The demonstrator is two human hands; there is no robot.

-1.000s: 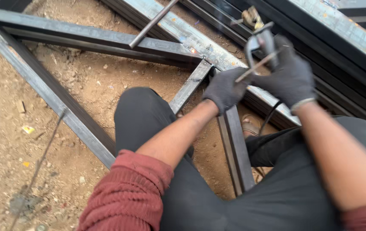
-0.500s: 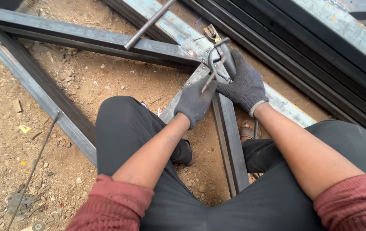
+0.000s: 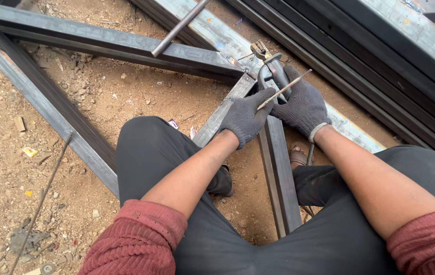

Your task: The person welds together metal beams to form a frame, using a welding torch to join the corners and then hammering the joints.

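Both my hands wear dark grey knit gloves. My left hand pinches a thin welding rod that slants up to the right. My right hand grips a black-handled electrode holder with a metal clamp jaw at its top. Both hands hover over the joint where dark steel bars of a frame meet on the ground. My black-trousered knees sit on either side of the bar.
The steel frame's bars run across sandy, littered ground. A loose rod lies over the far bar. Long steel sections are stacked at the right. A thin wire lies at the left.
My hands came down and left from a raised position toward the frame joint. The view moved closer over the bars. The rod stays in my left hand, the holder in my right.
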